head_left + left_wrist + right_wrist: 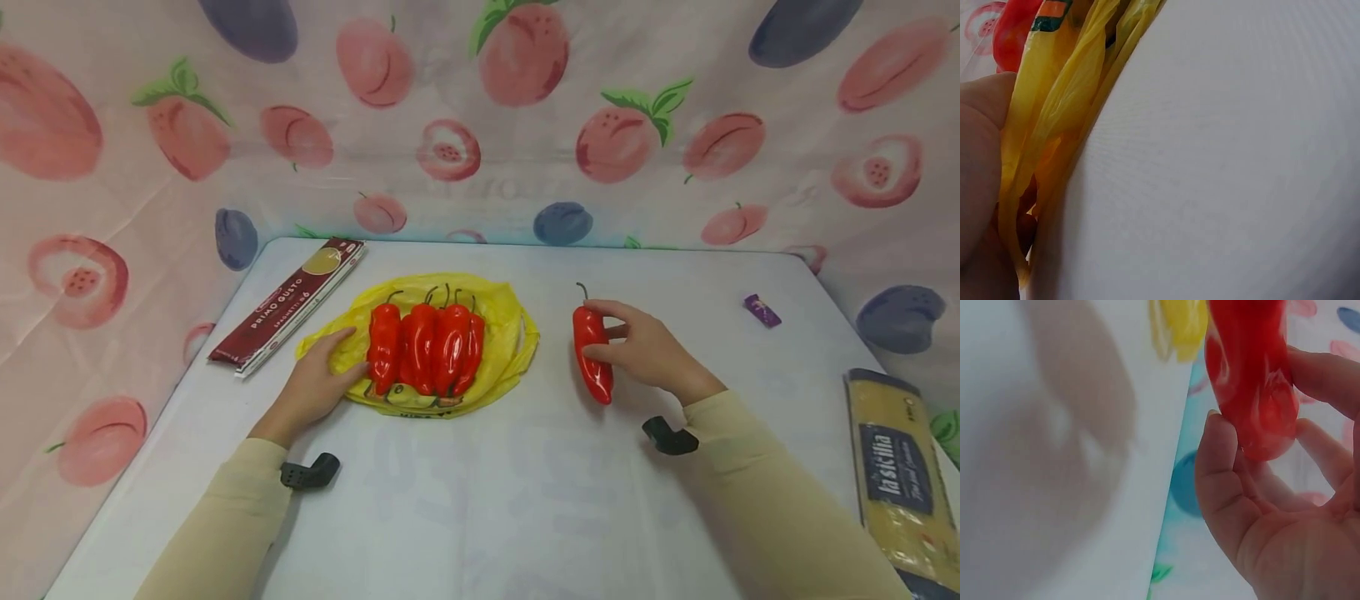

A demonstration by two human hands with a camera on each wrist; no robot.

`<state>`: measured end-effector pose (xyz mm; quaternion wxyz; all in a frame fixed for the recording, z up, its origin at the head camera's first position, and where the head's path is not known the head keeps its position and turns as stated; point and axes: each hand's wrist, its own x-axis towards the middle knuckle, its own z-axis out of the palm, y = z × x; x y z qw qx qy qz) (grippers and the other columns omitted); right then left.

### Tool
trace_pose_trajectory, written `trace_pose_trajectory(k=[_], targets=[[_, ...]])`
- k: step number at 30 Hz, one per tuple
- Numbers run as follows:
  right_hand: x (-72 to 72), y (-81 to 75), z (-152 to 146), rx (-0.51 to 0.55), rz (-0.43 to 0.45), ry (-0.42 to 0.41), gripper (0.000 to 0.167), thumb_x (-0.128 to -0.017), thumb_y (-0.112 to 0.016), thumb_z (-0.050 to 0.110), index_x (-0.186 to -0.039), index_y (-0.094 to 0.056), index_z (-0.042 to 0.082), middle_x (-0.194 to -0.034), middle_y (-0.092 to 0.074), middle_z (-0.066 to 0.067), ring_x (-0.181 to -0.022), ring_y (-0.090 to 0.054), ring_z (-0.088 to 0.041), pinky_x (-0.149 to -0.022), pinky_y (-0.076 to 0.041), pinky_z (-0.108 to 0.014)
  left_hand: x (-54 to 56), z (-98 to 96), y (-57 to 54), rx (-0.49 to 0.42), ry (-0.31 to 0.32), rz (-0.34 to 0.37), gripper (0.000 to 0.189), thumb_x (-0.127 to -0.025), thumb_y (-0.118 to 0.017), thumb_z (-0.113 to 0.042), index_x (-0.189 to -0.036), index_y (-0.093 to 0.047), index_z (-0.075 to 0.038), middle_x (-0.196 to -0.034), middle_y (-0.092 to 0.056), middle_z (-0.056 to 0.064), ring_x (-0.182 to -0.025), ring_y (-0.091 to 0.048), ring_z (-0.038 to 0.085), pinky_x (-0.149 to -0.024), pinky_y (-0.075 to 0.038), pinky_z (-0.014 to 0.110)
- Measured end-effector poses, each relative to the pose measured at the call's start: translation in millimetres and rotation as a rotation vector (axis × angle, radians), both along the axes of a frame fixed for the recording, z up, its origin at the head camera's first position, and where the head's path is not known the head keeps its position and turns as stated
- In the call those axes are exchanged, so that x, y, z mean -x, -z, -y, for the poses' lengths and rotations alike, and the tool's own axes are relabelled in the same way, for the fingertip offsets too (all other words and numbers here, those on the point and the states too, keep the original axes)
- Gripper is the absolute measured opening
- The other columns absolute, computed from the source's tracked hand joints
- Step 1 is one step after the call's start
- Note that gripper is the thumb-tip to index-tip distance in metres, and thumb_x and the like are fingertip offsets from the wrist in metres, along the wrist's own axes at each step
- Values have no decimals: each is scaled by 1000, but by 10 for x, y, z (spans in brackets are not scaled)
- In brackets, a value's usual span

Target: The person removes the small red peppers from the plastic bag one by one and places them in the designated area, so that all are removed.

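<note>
My right hand (pixel 651 348) pinches a glossy red pepper (pixel 593 354) with a dark curved stem. The right wrist view shows thumb and fingers on both sides of this pepper (pixel 1254 375), above the table surface. Several more red peppers (pixel 423 346) lie side by side, stems away from me, on a yellow plastic bag (pixel 510 354) left of centre. At the bag's left edge, my left hand (pixel 318 383) holds the plastic. Close up in the left wrist view, the thumb lies against the yellow folds (pixel 1047 119), and fingertips show partly behind them.
A dark red spaghetti packet (pixel 288 304) lies at the back left. On the right are a small purple wrapped sweet (pixel 762 310) and a yellow pasta packet (pixel 900 467) by the edge. Fruit-printed cloth (pixel 450 83) walls the white table (pixel 525 500).
</note>
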<state>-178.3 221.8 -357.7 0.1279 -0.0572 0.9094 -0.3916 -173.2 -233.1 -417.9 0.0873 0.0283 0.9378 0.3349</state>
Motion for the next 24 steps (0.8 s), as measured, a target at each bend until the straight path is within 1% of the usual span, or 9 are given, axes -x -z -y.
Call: trace_pose_trajectory(k=[6, 10, 16, 24], targets=[[28, 16, -210, 2, 22, 28, 73, -90, -73, 23, -153, -38, 13, -144, -44, -21, -127, -46, -44, -82, -58, -50, 2, 3, 14, 4, -8, -2, 76, -96, -62, -43, -158, -29, -13, -159, -28, 21, -145, -24, 44, -110, -26, 68], [38, 43, -342, -14, 25, 64, 75, -92, -72, 25, -155, -35, 12, -145, -42, -23, -127, -45, -46, -83, -58, -51, 1, 6, 23, -3, -5, -1, 76, -96, -62, -44, -158, -29, -13, -159, -29, 21, -145, -24, 44, -110, -26, 68], [63, 123, -528, -51, 15, 104, 76, -94, -70, 26, -157, -30, 10, -149, -38, -25, -131, -42, -49, -87, -55, -55, 13, 19, 25, -4, 2, 4, 78, -95, -63, -46, -158, -29, -14, -159, -29, 21, -145, -24, 44, -110, -26, 69], [111, 224, -735, -118, 38, 150, 80, -95, -70, 29, -159, -26, 10, -151, -35, -26, -131, -39, -51, -88, -55, -55, 12, 21, 22, 4, 6, 4, 78, -96, -62, -47, -158, -29, -13, -158, -29, 21, -144, -24, 45, -110, -26, 69]])
